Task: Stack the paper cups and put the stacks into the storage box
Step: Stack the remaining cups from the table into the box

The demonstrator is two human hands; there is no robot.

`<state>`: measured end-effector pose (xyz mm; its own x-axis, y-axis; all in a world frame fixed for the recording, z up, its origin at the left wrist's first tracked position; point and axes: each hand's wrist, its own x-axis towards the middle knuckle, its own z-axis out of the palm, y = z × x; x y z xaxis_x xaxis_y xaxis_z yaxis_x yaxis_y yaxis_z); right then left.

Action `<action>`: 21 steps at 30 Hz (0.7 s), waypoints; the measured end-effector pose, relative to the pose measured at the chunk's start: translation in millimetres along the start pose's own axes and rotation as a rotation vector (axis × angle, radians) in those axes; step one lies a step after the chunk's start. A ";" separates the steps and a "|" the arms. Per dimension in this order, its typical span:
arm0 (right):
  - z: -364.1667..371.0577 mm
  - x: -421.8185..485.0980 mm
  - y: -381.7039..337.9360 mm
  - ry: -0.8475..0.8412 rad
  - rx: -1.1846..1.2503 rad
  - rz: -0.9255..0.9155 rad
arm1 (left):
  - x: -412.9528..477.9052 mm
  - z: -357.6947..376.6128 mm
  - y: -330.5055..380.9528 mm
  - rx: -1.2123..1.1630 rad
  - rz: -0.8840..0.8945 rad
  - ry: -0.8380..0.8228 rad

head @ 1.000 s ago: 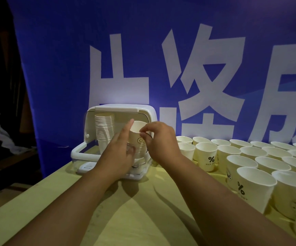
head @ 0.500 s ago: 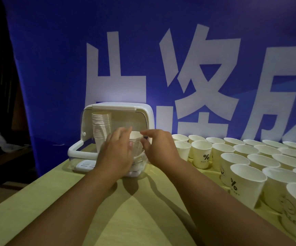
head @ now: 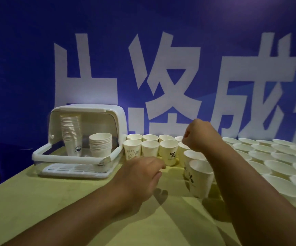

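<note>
Trouble could start on the table (head: 55,210): loose cups (head: 168,153) stand rim to rim on its right side, so a passing forearm may knock several over. Inside the open storage box (head: 119,121), at the left, the tall stack (head: 71,135) seems to lean and may tip if bumped; the short stack (head: 100,146) stands beside it. The left hand (head: 141,174) hovers loosely curled and holds nothing. The right hand (head: 199,137) is curled above the cups; whether it pinches a rim, I cannot tell.

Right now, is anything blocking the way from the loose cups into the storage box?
Nothing visible. The storage box is open in front; the tall stack and short stack inside leave its slotted floor bare.
</note>
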<state>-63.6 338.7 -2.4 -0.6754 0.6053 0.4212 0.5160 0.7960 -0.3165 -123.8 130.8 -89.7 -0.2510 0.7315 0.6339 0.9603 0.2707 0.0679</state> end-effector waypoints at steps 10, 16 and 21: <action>-1.0 7.9 28.7 -0.343 -0.118 0.036 | 33.7 41.8 39.6 -0.377 -0.162 -0.277; 6.9 7.4 22.9 -0.367 -0.182 -0.002 | 28.6 57.2 37.4 -0.264 -0.123 -0.210; 10.9 9.9 22.3 -0.342 -0.198 -0.010 | 30.4 52.1 26.4 -0.206 -0.076 -0.115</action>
<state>-64.5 362.6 -14.5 -0.8000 0.5906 0.1055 0.5778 0.8058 -0.1295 -112.4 192.8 -108.8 -0.3247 0.7834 0.5300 0.9396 0.2029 0.2756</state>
